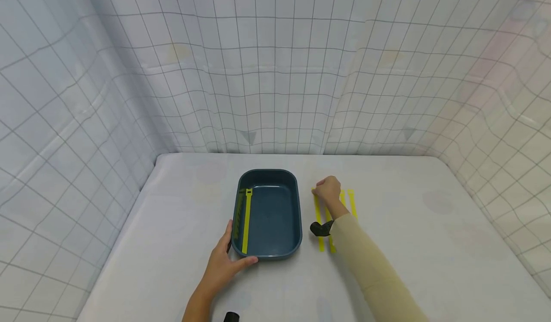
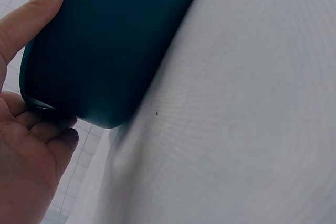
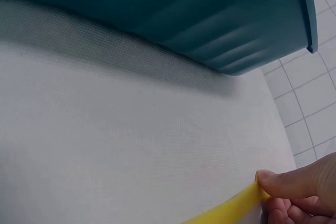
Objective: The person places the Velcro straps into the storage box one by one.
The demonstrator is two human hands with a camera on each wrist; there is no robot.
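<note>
A dark teal rectangular tray [image 1: 275,219] stands on the white table. Inside it, along the left wall, lies one yellow hook-and-loop cable tie [image 1: 247,221] with a slotted head. My left hand [image 1: 221,266] holds the tray's near left corner, thumb at the near rim and fingers at the left side. To the right of the tray, my right hand [image 1: 329,189] pinches the far end of the leftmost yellow cable tie [image 1: 317,209] between thumb and fingers, as the right wrist view also shows. More yellow cable ties [image 1: 352,202] lie beside it, partly hidden by my right hand and forearm.
A black wrist-worn device [image 1: 320,229] on the right wrist covers part of the cable ties. Another black piece [image 1: 231,316] shows at the bottom edge, by the left forearm. White grid-patterned curtains [image 1: 275,73] surround the table at the back and sides.
</note>
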